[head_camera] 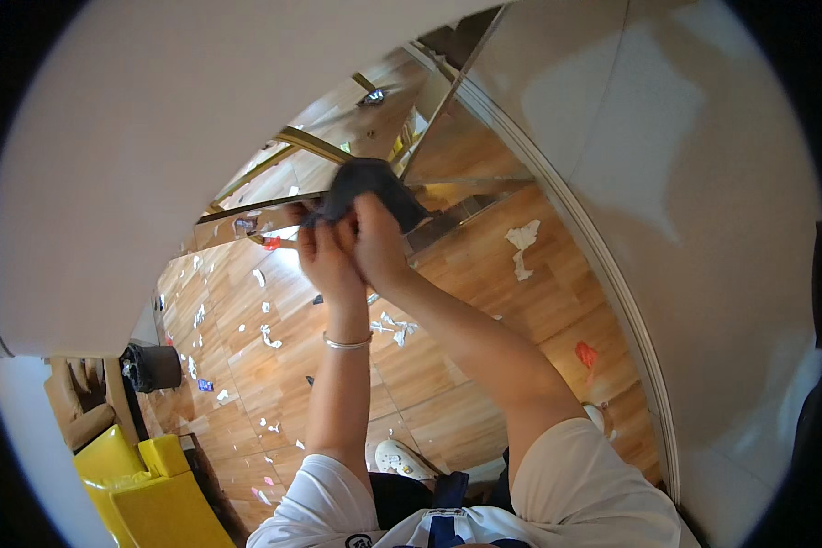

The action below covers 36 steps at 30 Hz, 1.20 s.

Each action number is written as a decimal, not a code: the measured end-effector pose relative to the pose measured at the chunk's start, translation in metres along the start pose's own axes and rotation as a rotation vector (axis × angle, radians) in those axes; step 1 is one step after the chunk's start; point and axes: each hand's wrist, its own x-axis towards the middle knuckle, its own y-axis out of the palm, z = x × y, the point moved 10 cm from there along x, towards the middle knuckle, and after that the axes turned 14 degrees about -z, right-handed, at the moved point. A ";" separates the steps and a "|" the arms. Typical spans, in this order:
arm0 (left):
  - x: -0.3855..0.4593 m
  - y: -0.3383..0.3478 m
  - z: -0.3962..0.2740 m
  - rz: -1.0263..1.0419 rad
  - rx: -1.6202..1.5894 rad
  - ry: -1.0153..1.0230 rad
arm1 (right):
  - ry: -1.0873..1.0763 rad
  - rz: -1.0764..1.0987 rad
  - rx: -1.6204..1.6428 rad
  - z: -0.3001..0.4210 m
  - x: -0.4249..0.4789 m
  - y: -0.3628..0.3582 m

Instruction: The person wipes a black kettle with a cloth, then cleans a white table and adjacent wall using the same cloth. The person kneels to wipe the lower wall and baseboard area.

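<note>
A dark cloth (373,183) is bunched between my two hands, in front of a mirrored, gold-trimmed surface (356,127). My left hand (330,260) pinches its lower left part, the fingers slightly blurred; a bracelet (347,342) circles that wrist. Close against it, my right hand (381,246) grips the cloth lower down, with the wrists nearly touching. Part of the cloth hangs free to the right of my fingers. Whether it touches the mirrored surface I cannot tell.
Torn white paper (522,236) and a red scrap (586,354) litter the wood-look floor (466,397). At left stand a dark trash bin (157,368), a yellow armchair (161,503) and a tan seat (85,404). A pale wall (712,308) with a baseboard (606,274) curves along the right.
</note>
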 end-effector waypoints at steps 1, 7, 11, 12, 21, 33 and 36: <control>-0.001 0.002 -0.017 -0.058 -0.011 0.089 | -0.097 0.011 0.008 0.018 0.005 0.000; -0.010 0.008 -0.001 0.080 0.116 0.054 | 0.061 0.036 -0.053 -0.008 -0.001 -0.001; -0.020 0.015 0.043 0.174 0.248 -0.085 | 0.234 -0.130 -0.053 -0.048 -0.006 -0.026; -0.026 0.023 0.048 0.230 0.291 -0.066 | 0.153 -0.212 -0.016 -0.048 -0.003 -0.037; -0.020 0.015 0.062 0.203 0.187 -0.286 | 0.400 -0.377 -0.107 -0.070 -0.007 -0.039; -0.015 0.018 0.019 0.104 0.155 -0.059 | 0.078 -0.162 -0.039 -0.018 0.011 -0.021; -0.032 0.025 0.052 0.151 0.274 -0.085 | 0.243 -0.271 0.011 -0.061 0.011 -0.042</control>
